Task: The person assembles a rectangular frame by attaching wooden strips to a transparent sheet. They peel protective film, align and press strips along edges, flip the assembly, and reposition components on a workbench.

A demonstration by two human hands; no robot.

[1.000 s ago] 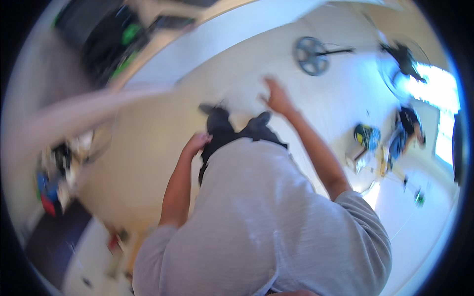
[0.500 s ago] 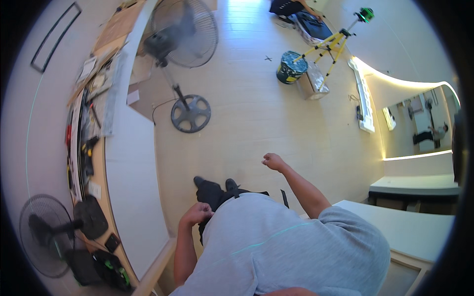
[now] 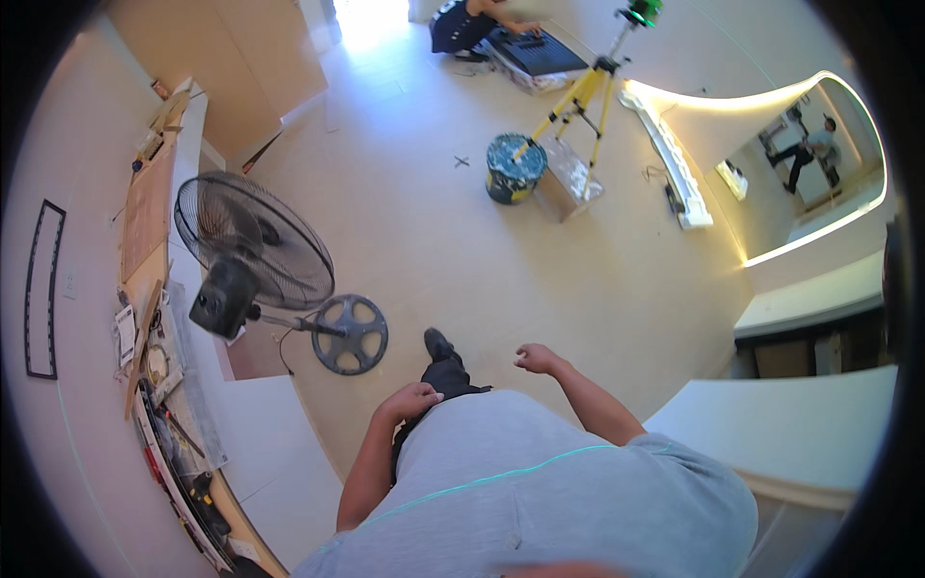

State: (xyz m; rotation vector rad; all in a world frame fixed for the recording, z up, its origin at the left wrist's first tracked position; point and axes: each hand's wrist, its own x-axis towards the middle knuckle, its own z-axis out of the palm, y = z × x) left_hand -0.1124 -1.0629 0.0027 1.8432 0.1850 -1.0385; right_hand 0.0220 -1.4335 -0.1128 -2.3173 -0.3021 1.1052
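Observation:
My left hand hangs by my waist, against the dark trousers, its fingers curled in. I see nothing held in it. Out in front of my body on the right, my right hand hovers over the floor with loosely curled fingers and no object visible in it. One black shoe is stepped forward on the pale floor. Nearest ahead on the left is a black pedestal fan with a round spoked base. A green laser line crosses my grey shirt.
A long worktop with tools runs along the left. Ahead stand a paint-stained bucket, a cardboard box and a yellow tripod carrying a laser level. Beyond, a person crouches by a black panel. A lit mirror is right.
I have moved forward across the floor. The pedestal fan and bucket sit lower in view, and the second fan at lower left has left the picture. Both hands stay curled.

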